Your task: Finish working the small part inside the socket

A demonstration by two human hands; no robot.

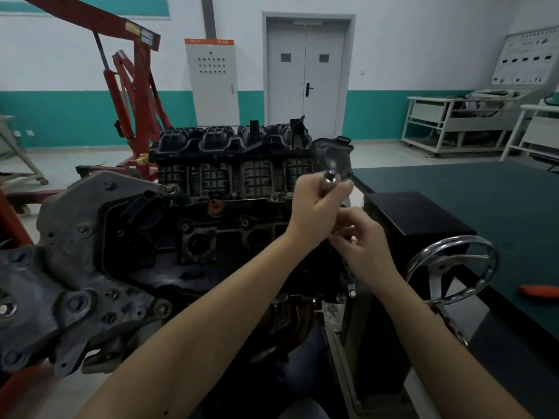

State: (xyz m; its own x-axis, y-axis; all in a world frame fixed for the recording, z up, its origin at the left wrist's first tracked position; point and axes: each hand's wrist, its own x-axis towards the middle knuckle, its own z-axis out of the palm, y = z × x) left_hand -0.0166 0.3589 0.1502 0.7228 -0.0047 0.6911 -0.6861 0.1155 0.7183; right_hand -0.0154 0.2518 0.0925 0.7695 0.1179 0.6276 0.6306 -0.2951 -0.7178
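Gripping a socket [330, 177] in curled left hand [314, 211] fingers, right hand [361, 237] pinching its lower end (blurred); judging, fitting needs alignment above the engine [211, 225].

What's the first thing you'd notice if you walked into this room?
Probably the big dark engine in the middle, with the left hand holding up a shiny metal tool above its right end and the right hand gripping just below. A red hoist stands behind on the left, and a silver handwheel sits on the right.
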